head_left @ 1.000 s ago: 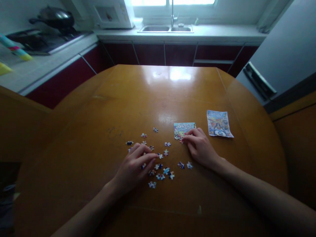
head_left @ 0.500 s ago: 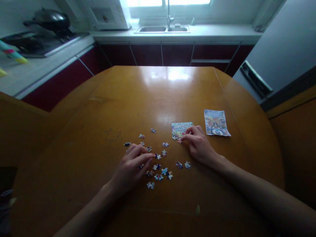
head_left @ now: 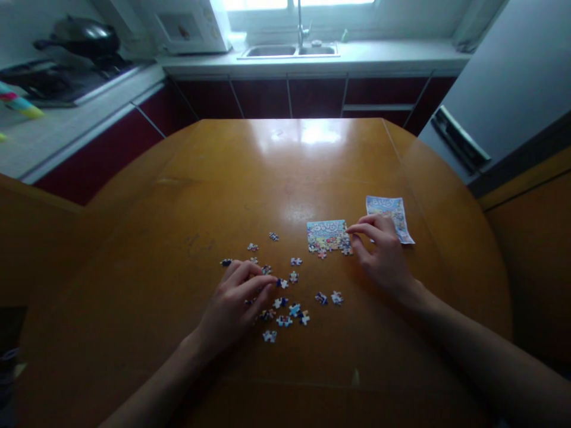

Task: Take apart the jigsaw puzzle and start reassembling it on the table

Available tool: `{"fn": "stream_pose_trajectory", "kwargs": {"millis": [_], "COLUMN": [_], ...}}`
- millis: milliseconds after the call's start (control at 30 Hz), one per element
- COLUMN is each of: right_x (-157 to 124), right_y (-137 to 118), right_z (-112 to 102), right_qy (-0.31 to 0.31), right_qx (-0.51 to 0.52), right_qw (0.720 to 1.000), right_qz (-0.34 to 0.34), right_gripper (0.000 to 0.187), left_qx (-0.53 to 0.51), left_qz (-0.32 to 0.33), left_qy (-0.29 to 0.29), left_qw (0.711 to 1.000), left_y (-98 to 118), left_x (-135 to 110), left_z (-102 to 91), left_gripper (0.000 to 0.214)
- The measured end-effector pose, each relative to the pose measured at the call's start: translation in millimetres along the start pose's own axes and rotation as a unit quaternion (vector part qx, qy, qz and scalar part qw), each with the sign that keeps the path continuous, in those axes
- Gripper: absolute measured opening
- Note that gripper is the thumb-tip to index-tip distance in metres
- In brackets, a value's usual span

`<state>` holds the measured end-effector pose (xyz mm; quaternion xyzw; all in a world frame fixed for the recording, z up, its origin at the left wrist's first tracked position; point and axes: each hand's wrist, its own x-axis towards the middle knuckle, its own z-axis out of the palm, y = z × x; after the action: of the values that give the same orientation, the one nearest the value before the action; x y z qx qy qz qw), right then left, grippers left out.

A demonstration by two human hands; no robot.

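A partly assembled jigsaw puzzle (head_left: 328, 233) lies on the table, with a ragged lower edge. My right hand (head_left: 384, 252) is at its right edge, index fingertip touching the border and thumb a little apart below; I see nothing held there. My left hand (head_left: 238, 296) rests among loose pieces on the left. Its thumb and index finger are closed at a dark blue and white puzzle piece (head_left: 282, 284). Several loose pieces lie around, such as a light blue one (head_left: 294, 310) and a pale one (head_left: 269, 336); some are partly hidden under my left hand.
A printed picture sheet (head_left: 401, 223) lies behind my right hand, partly covered by it. The wooden table (head_left: 232, 172) has a rounded outline. Beyond it are a counter with a sink (head_left: 272, 52), a stove with a black pan (head_left: 84, 38), and a grey fridge-like appliance (head_left: 504, 77).
My right hand has moved right, from the puzzle's lower right part to its right edge, uncovering pieces there. My left hand stays almost in place. The whole view has shifted slightly.
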<state>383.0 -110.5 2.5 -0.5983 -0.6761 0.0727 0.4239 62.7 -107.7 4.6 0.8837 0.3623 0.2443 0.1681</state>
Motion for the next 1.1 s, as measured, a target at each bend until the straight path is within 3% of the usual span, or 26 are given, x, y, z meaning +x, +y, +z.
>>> {"fn": "stream_pose_trajectory", "kwargs": {"millis": [500, 933, 1100], "right_x": [3, 10, 9], "right_y": [0, 12, 12], "right_z": [-6, -19, -19], "right_qy": [0.003, 0.006, -0.003], "right_qx": [-0.014, -0.022, -0.03], "right_qw": [1.0, 1.0, 0.999], "right_qz": [-0.001, 0.005, 0.012], "right_gripper": [0.012, 0.014, 0.015], "left_qx": [0.048, 0.077, 0.104], "left_qz": [0.013, -0.025, -0.071], "left_qy": [-0.015, 0.072, 0.115], "left_qw": [0.999, 0.994, 0.985], "left_y": [5, 0, -12], "left_x": [2, 2, 4], "left_z": [0.4, -10.3, -29.7], "left_gripper": [0.021, 0.02, 0.017]}}
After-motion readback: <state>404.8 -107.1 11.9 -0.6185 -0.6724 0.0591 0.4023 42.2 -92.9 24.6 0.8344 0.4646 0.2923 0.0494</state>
